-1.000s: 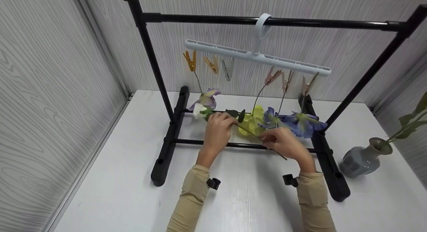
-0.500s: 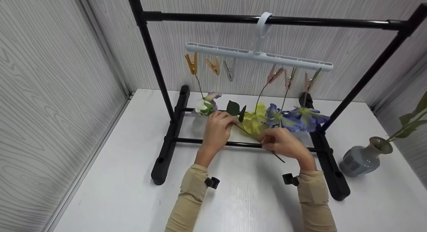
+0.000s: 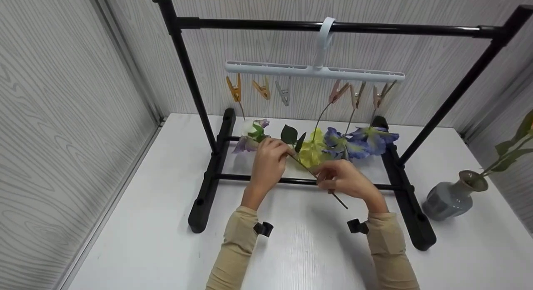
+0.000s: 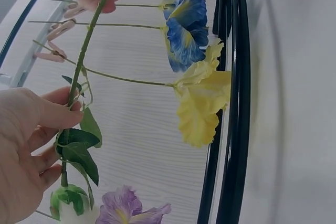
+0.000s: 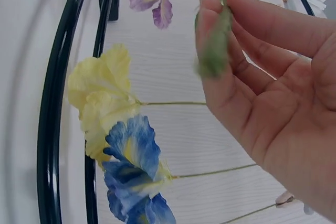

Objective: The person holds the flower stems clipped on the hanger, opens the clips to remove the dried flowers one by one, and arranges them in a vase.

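Note:
A white artificial flower (image 3: 248,128) on a long green stem (image 4: 86,51) is held slantwise between both hands. My left hand (image 3: 268,163) pinches the stem near the dark green leaves (image 4: 79,156), just behind the bloom. Farther down, my right hand (image 3: 343,179) pinches the same stem between thumb and fingers, its cut end sticking out below. Behind the hands, a yellow flower (image 4: 202,103), two blue flowers (image 3: 343,144) and a purple flower (image 4: 123,208) hang head down. The white bloom overlaps the purple one in the head view.
A pale blue hanger (image 3: 275,68) hangs from a black rack (image 3: 258,24). Pink clothespins (image 3: 338,93) and an orange clothespin (image 3: 235,90) grip flower stems; a pale orange clothespin (image 3: 261,89) and a grey clothespin (image 3: 285,94) hold nothing. At right stands a grey-blue vase (image 3: 447,201) with a leafy stem.
The hanger has swung from slanted to nearly level, carrying its flowers along. My right hand has shifted slightly left, and the stem's lower end has moved left and down.

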`<state>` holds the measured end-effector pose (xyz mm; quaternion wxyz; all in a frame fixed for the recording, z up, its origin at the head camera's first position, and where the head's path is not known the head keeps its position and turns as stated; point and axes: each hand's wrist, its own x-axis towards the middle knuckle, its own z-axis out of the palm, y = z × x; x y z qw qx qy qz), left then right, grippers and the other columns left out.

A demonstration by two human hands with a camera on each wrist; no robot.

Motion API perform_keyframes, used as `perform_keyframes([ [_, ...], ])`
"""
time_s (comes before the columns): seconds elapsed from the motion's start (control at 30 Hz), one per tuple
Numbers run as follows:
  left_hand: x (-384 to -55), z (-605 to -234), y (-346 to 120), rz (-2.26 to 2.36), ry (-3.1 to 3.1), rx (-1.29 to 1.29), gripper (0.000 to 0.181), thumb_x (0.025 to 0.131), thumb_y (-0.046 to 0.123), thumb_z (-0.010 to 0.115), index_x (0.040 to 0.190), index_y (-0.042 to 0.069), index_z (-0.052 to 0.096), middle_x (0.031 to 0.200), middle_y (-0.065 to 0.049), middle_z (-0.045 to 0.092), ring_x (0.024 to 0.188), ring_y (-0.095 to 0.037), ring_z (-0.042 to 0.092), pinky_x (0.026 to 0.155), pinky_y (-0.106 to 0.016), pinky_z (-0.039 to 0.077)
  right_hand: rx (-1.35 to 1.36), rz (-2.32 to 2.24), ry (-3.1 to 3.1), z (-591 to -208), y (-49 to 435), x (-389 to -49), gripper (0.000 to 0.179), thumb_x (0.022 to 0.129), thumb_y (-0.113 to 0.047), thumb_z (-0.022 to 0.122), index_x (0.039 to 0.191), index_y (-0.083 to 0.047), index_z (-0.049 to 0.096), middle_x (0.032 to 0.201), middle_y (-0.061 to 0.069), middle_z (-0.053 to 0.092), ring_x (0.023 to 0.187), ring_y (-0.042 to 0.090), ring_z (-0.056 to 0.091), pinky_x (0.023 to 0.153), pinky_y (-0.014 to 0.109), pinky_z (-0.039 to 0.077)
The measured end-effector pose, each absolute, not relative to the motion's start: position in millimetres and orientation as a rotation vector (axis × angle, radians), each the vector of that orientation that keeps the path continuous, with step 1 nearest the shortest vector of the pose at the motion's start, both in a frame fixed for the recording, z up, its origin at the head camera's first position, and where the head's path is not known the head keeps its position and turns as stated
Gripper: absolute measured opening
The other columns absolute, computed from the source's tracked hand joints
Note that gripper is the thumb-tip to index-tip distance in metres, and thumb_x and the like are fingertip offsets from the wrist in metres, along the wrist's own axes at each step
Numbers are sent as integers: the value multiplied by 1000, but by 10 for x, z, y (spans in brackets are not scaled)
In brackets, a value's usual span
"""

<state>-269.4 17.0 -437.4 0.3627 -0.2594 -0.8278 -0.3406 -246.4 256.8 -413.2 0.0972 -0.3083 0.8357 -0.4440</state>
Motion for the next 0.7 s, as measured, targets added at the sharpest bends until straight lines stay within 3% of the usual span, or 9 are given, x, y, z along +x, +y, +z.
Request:
perform_keyframes([
  [0.13,-2709,-4376,176,-865,-2119,-666,22,88,-13,68,81,6,78,85,-6,72,91,-28,64,101,-46,48,-910,-1325,2497,-4166,2502,-2473,29,89,10,67,117,9,70,89,15,71,77,38,68,63,32,59],
  [0.37,-2739,-4381,157,-892,-2073,-692,24,86,-16,67,79,5,77,84,-6,71,94,-28,64,112,-49,43,-904,-1325,2575,-4185,2416,-2473,22,92,4,71,114,8,72,87,14,72,74,30,68,61,32,59],
  [0.5,-2764,-4388,143,-913,-2059,-704,25,85,-17,66,79,5,76,85,-7,71,95,-29,64,110,-46,44,-877,-1348,2598,-4204,2393,-2480,20,92,3,72,111,7,74,85,13,73,72,30,68,61,30,58],
  [0.7,-2820,-4404,112,-1089,-2017,-689,18,88,-15,69,83,1,75,97,-11,68,106,-30,63,104,-39,49,-684,-1614,2365,-4222,2326,-2472,21,93,-1,72,111,11,72,86,15,71,70,16,66,64,27,57],
])
